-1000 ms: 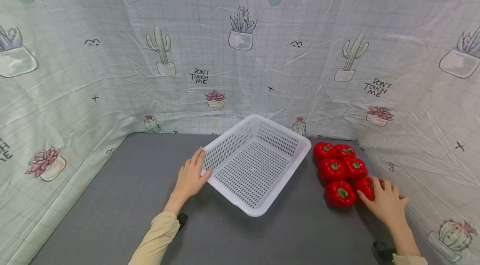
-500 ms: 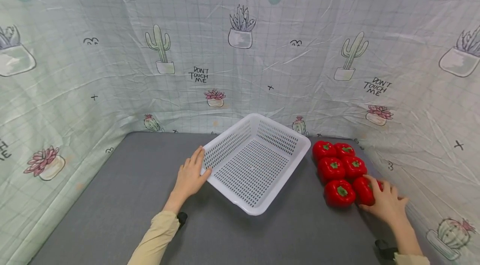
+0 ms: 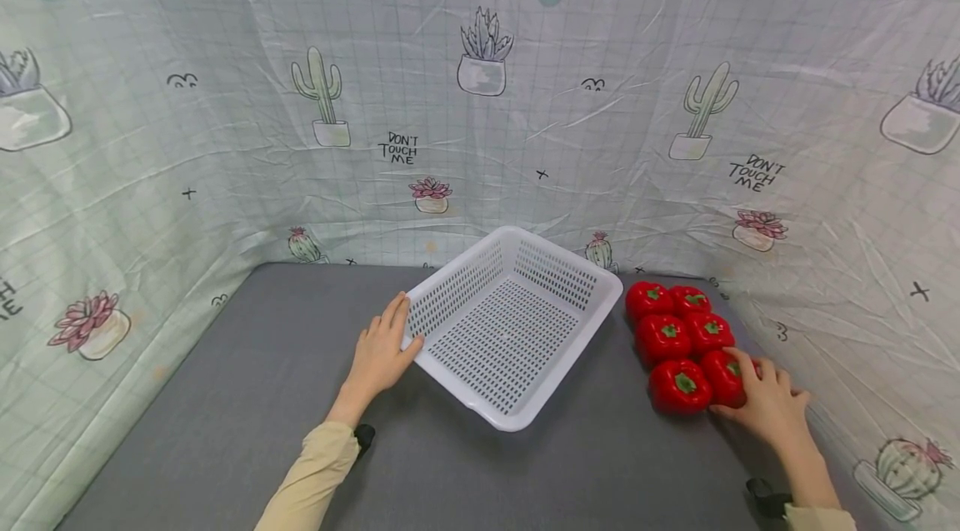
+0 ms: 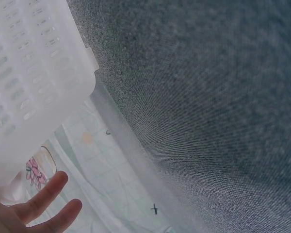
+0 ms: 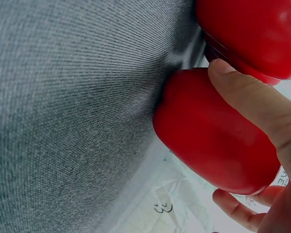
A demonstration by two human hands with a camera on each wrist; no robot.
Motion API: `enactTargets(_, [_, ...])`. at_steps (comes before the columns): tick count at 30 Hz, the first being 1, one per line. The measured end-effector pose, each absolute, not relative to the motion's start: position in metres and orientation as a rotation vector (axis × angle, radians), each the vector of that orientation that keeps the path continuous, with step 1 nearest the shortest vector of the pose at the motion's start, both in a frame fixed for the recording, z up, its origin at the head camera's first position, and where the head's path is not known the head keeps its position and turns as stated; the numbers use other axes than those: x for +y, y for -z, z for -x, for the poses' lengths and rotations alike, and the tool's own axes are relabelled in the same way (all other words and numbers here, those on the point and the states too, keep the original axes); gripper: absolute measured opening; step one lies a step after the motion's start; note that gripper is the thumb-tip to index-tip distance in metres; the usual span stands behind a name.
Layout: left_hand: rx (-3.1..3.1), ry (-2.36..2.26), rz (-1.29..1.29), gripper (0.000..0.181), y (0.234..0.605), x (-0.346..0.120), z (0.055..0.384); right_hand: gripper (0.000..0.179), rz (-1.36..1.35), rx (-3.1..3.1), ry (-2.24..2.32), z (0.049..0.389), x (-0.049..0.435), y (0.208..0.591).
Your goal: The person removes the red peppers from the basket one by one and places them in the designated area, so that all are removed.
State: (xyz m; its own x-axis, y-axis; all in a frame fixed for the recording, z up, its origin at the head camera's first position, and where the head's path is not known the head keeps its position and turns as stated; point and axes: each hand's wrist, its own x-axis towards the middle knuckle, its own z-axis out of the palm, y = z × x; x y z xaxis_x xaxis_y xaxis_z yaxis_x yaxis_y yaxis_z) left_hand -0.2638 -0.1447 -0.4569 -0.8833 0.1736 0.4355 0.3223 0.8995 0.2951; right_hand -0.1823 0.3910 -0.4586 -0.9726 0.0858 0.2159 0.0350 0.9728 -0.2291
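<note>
A white perforated plastic basket (image 3: pixel 581 348) stands at the middle of the grey table. My left hand (image 3: pixel 378 352) holds its left corner, the thumb over the rim; two fingers (image 4: pixel 43 196) stick out free in the left wrist view. At the right, my right hand (image 3: pixel 772 402) grips the nearest right red bell pepper (image 3: pixel 723 377), with the thumb (image 5: pixel 252 99) along one side and fingers around the other. This bell pepper sits close beside another red bell pepper (image 3: pixel 678 388). Its far side is partly hidden by my fingers.
More red bell peppers (image 3: pixel 663 338) stand in two columns behind, right of the basket. A cactus-print curtain (image 3: pixel 525 139) rises along the back and both sides of the grey table (image 3: pixel 247 398), close to the right hand.
My right thumb has slid from the bell pepper's left side to its near side. The bell pepper has shifted slightly left, against its neighbour. My left hand and the basket stay put.
</note>
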Motion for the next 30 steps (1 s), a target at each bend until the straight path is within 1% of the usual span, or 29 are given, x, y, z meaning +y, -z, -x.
enactTargets(7, [-2.664,0.511,0.36,0.063,0.457,-0.146,0.264,0.092,0.092,-2.882,-0.3,0.182,0.387,0.459])
enactTargets(18, [-2.671,0.507,0.356,0.064,0.456,-0.144,0.262,0.105,0.121,-2.903,-0.331,0.183,0.387,0.46])
enactTargets(30, [-2.711,0.503,0.348,0.067,0.453,-0.146,0.263,0.107,0.107,-2.93,-0.361,0.177,0.387,0.45])
